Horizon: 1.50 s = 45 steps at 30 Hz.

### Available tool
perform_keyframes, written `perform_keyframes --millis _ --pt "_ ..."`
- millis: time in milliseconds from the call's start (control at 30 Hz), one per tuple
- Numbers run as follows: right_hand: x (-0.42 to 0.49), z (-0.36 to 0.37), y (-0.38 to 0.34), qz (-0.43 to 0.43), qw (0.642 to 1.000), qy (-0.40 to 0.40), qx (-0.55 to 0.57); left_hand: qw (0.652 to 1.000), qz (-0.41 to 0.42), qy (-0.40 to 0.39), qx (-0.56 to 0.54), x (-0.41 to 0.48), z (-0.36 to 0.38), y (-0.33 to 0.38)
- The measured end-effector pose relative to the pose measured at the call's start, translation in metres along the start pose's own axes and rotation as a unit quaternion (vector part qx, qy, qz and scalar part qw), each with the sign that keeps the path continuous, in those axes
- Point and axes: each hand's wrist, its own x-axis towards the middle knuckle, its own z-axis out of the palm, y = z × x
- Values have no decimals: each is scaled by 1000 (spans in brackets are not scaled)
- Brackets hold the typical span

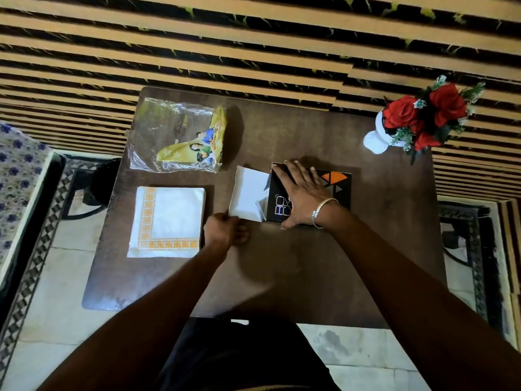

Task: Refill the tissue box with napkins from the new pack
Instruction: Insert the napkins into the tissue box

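A black tissue box (339, 187) with orange triangles lies on its side on the brown table (296, 261). Its white end flap (248, 196) hangs open to the left. My right hand (303, 193) presses flat on top of the box. My left hand (225, 231) pinches the lower left corner of the open flap. A stack of white napkins (169, 221) with an orange border lies to the left of the box. The emptied clear and yellow napkin pack (180, 136) sits behind the stack.
A white vase with red roses (420, 119) stands at the table's back right corner. A striped wall runs behind the table. Dark metal furniture stands on the tiled floor at both sides.
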Motion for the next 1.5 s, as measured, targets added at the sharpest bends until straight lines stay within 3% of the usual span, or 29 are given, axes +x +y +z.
perform_keyframes --millis 133,200,267,367,467,633,767,967,1133,1267,1500 --pt "1 -6 -5 1 995 2 99 999 -30 16 33 -3 -9 5" --pt "4 -7 -9 6 994 21 111 999 21 -16 20 -8 -10 8" --pt "8 -3 -12 10 996 26 85 990 125 -43 50 -11 -7 13" --pt "12 2 -18 24 999 11 42 932 287 -92 203 -10 -5 26" --pt "16 1 -22 43 999 2 25 889 325 -140 290 -8 -5 36" --pt "19 -4 -23 54 998 12 5 915 274 -140 260 -10 -15 35" --pt "19 1 -27 47 998 30 -21 872 277 -167 367 -1 -18 19" --pt "16 4 -26 40 997 34 -64 867 270 -120 400 -1 -6 13" --pt "22 -6 -23 45 994 28 -95 829 257 -108 485 -6 10 19" --pt "31 -12 -17 39 996 42 -66 809 250 -92 523 -5 13 22" --pt "31 -24 -6 63 997 -18 35 833 244 -70 491 5 9 13"
